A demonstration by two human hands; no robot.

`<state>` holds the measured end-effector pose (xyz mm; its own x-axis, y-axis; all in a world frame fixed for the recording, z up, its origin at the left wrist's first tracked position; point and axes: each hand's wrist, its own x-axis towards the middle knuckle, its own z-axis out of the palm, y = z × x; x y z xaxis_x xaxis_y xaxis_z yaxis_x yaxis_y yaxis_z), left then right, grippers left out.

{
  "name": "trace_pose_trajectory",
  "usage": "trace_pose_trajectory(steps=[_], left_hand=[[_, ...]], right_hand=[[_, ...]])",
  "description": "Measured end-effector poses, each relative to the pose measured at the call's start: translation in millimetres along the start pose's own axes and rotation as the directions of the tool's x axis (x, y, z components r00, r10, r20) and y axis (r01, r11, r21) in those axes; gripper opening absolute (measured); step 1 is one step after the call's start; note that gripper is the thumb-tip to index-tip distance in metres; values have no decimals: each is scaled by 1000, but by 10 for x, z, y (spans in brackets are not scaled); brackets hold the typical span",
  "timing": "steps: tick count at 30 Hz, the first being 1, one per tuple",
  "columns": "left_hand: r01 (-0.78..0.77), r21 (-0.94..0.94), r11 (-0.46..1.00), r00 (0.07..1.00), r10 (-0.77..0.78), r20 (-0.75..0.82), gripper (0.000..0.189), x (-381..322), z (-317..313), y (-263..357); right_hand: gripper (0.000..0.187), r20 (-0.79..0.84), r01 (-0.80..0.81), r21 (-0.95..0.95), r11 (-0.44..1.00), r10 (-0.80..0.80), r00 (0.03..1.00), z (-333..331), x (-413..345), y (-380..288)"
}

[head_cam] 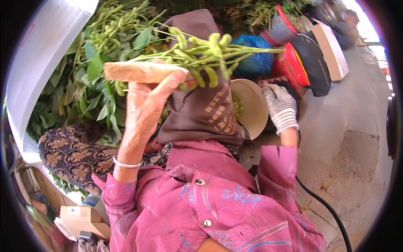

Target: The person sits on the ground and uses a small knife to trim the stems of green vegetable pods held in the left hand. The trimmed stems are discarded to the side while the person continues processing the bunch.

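Observation:
My bare left hand [144, 104] grips a pale tan block [144, 72], possibly wood, along with a cut soybean plant [201, 52]. The plant's stem points right, and green pods hang from it over my lap. A brown cloth apron [195, 107] with printed writing covers my leg. In a striped knit glove, my right hand [280, 105] is beside the right rim of a cream bucket [255, 107]. Its fingertips point away from me, and whether they hold anything is unclear. Green pods or beans [237, 107] show inside the bucket, partly hidden by the apron.
Leafy soybean plants [104, 41] are heaped at the left, beside a white panel [47, 63]. Beyond the bucket are a blue bag [252, 56], a red container [291, 64] and a cardboard box [330, 52]. A black cable [327, 201] crosses the concrete floor. Another person [344, 28] is far right.

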<state>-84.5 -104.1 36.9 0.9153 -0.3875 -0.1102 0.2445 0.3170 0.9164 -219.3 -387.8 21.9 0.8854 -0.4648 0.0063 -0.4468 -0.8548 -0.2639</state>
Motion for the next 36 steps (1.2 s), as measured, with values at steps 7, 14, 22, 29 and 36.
trace_pose_trajectory(steps=[7,14,22,29,36], left_hand=[[23,-102,995,999,-19,37,8,-50,-59,-25],[20,-73,997,1000,-19,22,10,-78,-82,-91],[-39,210,977,999,40,4,16,-257,-145,-4],[-93,182,979,995,97,-13,6,-299,-112,-8],[-321,414,852,945,320,74,5,-337,-68,-106]], right_hand=[[34,647,-465,741,485,-328,689,-106,-103,-1094],[21,344,-108,866,489,-422,839,444,-89,-1506],[25,90,510,411,756,-590,802,278,-84,-1552],[28,294,290,403,868,-423,857,163,-92,-1655],[23,289,125,521,844,-312,905,237,-151,-1658]])
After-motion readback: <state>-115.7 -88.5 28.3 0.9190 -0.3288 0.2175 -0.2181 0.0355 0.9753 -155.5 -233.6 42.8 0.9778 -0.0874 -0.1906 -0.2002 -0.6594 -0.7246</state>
